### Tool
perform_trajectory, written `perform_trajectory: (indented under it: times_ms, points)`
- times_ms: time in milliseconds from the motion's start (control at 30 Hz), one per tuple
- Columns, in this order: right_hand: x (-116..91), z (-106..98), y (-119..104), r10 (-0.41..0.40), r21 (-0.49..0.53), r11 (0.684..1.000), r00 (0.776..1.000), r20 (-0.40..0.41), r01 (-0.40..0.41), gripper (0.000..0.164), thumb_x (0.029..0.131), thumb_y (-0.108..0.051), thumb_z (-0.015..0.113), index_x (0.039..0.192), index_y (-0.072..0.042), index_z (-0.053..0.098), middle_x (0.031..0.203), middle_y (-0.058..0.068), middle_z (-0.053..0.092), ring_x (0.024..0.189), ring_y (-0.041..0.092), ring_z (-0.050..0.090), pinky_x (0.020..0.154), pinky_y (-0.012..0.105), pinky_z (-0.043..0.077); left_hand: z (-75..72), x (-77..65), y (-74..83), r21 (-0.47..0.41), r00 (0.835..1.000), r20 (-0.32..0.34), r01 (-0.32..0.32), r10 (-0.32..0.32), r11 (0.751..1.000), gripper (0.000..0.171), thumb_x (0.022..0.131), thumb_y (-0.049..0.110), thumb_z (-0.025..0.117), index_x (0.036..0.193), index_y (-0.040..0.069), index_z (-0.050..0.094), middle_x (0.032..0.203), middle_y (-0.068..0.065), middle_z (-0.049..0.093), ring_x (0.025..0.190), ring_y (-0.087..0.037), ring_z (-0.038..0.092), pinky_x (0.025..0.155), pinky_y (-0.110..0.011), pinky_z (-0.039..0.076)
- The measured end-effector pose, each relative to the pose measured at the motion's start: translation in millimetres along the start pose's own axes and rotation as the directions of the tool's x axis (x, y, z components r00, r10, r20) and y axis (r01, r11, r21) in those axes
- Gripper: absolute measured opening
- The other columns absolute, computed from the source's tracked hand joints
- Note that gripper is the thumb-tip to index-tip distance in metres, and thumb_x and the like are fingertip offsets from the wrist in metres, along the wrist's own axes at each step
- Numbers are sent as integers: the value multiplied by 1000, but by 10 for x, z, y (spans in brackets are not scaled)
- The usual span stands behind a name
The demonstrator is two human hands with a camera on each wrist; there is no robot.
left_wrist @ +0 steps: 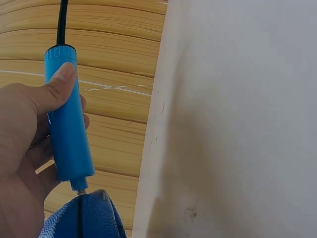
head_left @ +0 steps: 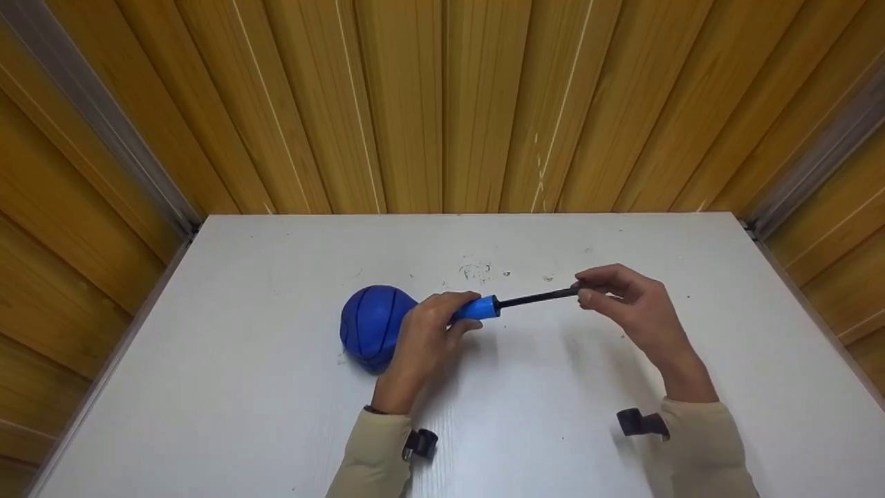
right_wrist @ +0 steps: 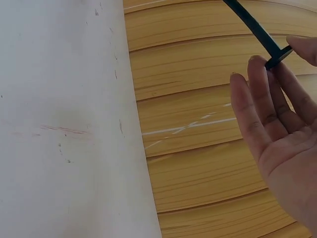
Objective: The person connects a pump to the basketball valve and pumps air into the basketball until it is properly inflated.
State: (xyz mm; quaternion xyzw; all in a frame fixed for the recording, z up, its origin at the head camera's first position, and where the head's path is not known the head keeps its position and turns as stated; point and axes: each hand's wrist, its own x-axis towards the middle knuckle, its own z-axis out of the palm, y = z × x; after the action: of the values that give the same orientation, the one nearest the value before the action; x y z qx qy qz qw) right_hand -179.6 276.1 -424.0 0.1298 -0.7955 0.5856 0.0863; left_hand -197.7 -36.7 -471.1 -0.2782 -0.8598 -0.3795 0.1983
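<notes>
A blue hand pump [left_wrist: 72, 134] points away from a partly deflated blue basketball [head_left: 372, 325] with dark seams. In the left wrist view its nozzle end meets the ball, joined by a short metal needle [left_wrist: 82, 192]. My left hand [head_left: 432, 328] grips the pump's barrel, thumb along its side, and hides part of the ball in the head view. Out of the barrel runs a long black plunger rod [head_left: 539, 297]. My right hand [head_left: 632, 304] pinches the flat handle [right_wrist: 280, 57] at the rod's far end between thumb and fingers.
Below the hands lies a white table [head_left: 242, 415] with dark scuff marks [head_left: 477, 268] toward the back. Yellow wood-patterned panels [head_left: 415, 104] rise behind it and at both sides. Each wrist wears a small black camera [head_left: 422, 444].
</notes>
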Motion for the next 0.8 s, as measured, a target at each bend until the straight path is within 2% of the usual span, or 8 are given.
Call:
perform_trajectory:
  times_ms: [133, 267, 400, 600, 800]
  points:
    - [9, 24, -2, 16, 15, 1000, 1000, 18, -17, 29, 98, -4, 77, 127, -1, 72, 118, 16, 73, 98, 28, 75, 91, 30, 60, 6, -13, 3, 1, 1000, -2, -1, 1, 1000, 35, 92, 12, 84, 125, 5, 75, 117, -9, 77, 106, -26, 73, 96, -41, 59]
    - [34, 118, 33, 9, 21, 1000, 999, 33, -10, 31, 99, -2, 75, 129, 0, 70, 119, 17, 72, 95, 28, 75, 89, 32, 61, 6, -20, 23, 22, 1000, 19, 16, -16, 1000, 36, 92, 13, 84, 125, 5, 75, 117, -9, 77, 107, -27, 73, 98, -40, 58]
    - [57, 273, 72, -6, 45, 999, 999, 48, 3, 30, 99, 1, 73, 128, 2, 68, 119, 17, 71, 92, 27, 75, 87, 34, 62, 13, -22, 25, 48, 1000, 25, 18, -19, 999, 35, 91, 13, 84, 124, 4, 75, 116, -9, 78, 106, -27, 73, 97, -39, 59]
    - [64, 554, 83, 6, 62, 998, 998, 57, -10, 28, 100, -1, 72, 128, -1, 68, 115, 16, 70, 90, 35, 74, 86, 34, 63, 5, -13, 36, 78, 1000, -13, -10, 11, 997, 34, 90, 10, 86, 121, 2, 76, 114, -10, 78, 101, -27, 74, 93, -39, 60]
    - [52, 796, 129, 28, 46, 998, 996, 84, -32, 29, 99, -5, 74, 127, -2, 68, 116, 14, 70, 100, 31, 73, 87, 34, 62, 12, -2, 39, 98, 998, -32, -43, 47, 994, 33, 88, 10, 87, 120, 3, 77, 113, -11, 78, 102, -29, 73, 93, -41, 60]
